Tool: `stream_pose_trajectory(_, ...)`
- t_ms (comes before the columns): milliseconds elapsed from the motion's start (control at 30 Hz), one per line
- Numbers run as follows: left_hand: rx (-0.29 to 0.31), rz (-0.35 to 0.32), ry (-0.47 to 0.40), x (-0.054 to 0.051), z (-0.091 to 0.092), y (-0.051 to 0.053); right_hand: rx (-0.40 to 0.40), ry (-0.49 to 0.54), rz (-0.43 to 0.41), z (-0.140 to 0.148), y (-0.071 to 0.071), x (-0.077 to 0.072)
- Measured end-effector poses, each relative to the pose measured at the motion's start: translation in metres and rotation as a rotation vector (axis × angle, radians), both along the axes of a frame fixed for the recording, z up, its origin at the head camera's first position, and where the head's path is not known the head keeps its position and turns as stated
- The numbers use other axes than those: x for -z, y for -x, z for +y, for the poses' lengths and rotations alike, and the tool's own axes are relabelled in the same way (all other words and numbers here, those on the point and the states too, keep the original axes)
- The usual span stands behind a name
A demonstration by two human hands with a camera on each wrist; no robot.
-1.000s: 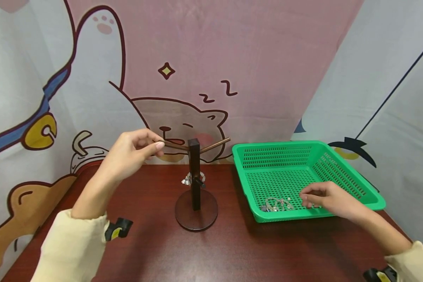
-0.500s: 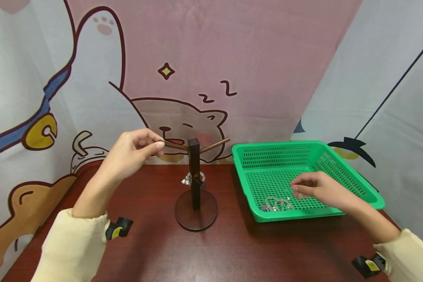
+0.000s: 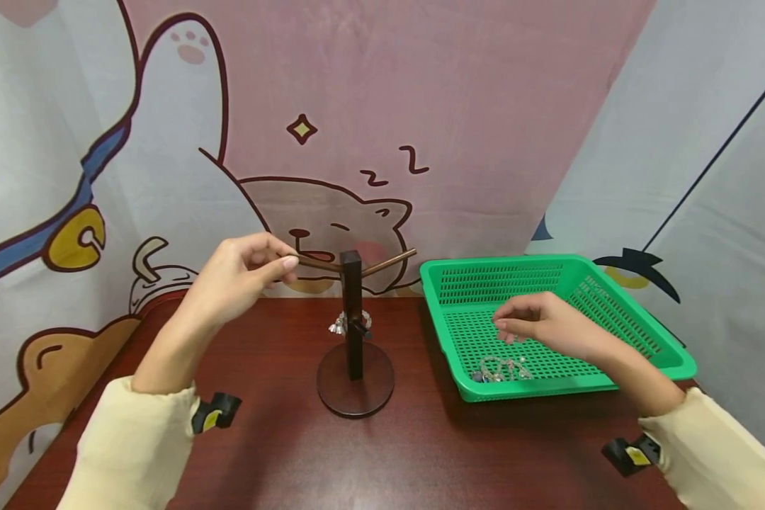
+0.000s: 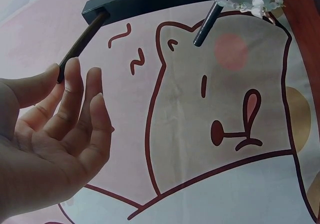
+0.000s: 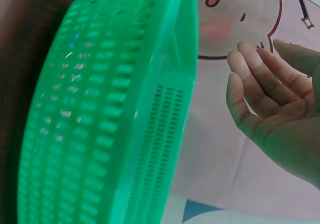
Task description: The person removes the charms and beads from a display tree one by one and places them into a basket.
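A dark wooden stand (image 3: 353, 340) with a round base holds slanting pegs out from its post. My left hand (image 3: 232, 283) pinches the outer end of the upper left peg (image 3: 319, 264) between thumb and index finger. On a lower peg hangs a beaded bracelet (image 3: 338, 324) with pale charms, partly hidden by the post. My right hand (image 3: 548, 326) hovers over the green basket (image 3: 551, 387), its fingers loosely bent. In the right wrist view nothing shows between the right fingers (image 5: 250, 67). Several beaded bracelets (image 3: 500, 370) lie in the basket's near left corner.
The basket stands right of the stand on a dark red-brown table (image 3: 382, 467). A cartoon-printed cloth (image 3: 484, 127) hangs behind the table and at both sides. Straps with small black devices are at both sleeves (image 3: 127, 439).
My right hand has moved left and slightly up over the basket. The left hand stays on the peg, and the stand and bracelets have not shifted.
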State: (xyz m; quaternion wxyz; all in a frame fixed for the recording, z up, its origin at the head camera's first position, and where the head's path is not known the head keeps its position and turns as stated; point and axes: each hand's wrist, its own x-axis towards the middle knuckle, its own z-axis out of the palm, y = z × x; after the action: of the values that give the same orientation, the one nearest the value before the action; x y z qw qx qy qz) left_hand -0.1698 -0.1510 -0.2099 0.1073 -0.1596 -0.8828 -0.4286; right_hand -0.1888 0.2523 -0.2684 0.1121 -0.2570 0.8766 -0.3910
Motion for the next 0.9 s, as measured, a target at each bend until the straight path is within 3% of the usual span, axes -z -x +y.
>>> stream_pose_trajectory(533,-0.006,-0.006,0.004,0.001,0.0,0.0,-0.09,0.04,0.018,-0.051,0.011,-0.006)
stream_pose_trajectory(900,-0.001,-0.013,-0.017,0.0,0.0,0.0,-0.085,0.058,0.057,-0.079,0.021,-0.02)
